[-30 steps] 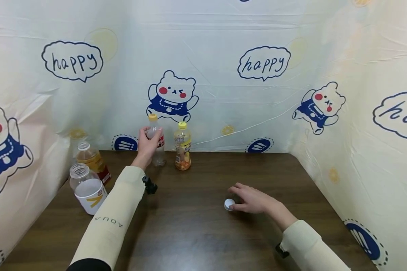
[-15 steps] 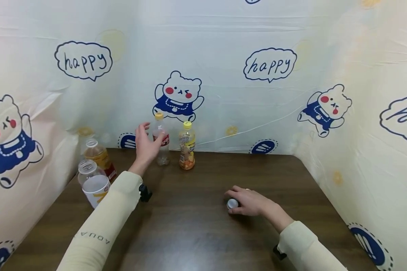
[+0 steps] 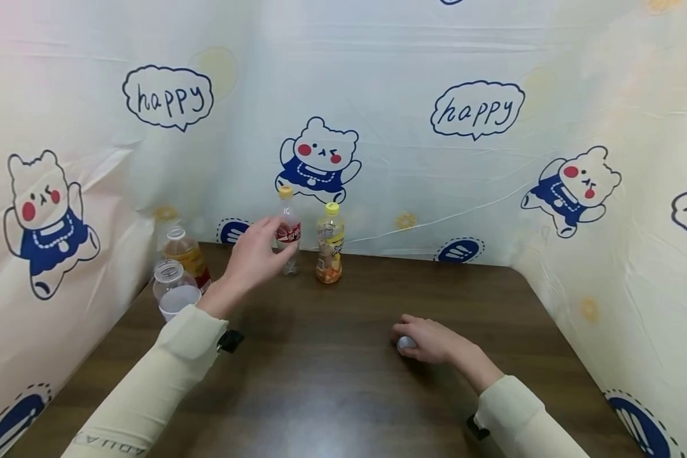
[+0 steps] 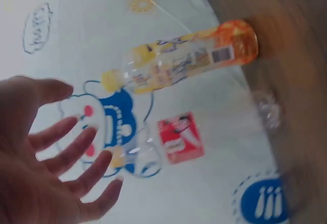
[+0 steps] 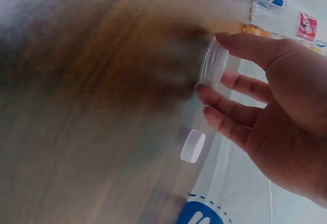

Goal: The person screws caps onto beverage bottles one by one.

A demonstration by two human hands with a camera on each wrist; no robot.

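My left hand (image 3: 254,257) is off the clear bottle with a red label and yellow cap (image 3: 289,234), its fingers spread and relaxed in the left wrist view. That bottle stands upright at the back, partly behind the hand. Beside it is a yellow-capped bottle (image 3: 329,245) with orange contents at its base. Over the right half of the table, my right hand (image 3: 432,340) pinches a wide white lid (image 5: 213,66) on edge between thumb and fingers. A smaller white cap (image 5: 192,146) lies on the table near these fingers; the hand hides it from the head view.
At the table's left edge stand an uncapped wide-mouth bottle with a white lower part (image 3: 174,292) and an amber bottle (image 3: 189,257). A printed curtain (image 3: 401,165) closes off the back and both sides of the brown table (image 3: 320,369).
My left hand has let go of the red-label bottle and drawn back toward me. The right fingers have closed on the wide lid and tilted it. The head view has turned left.
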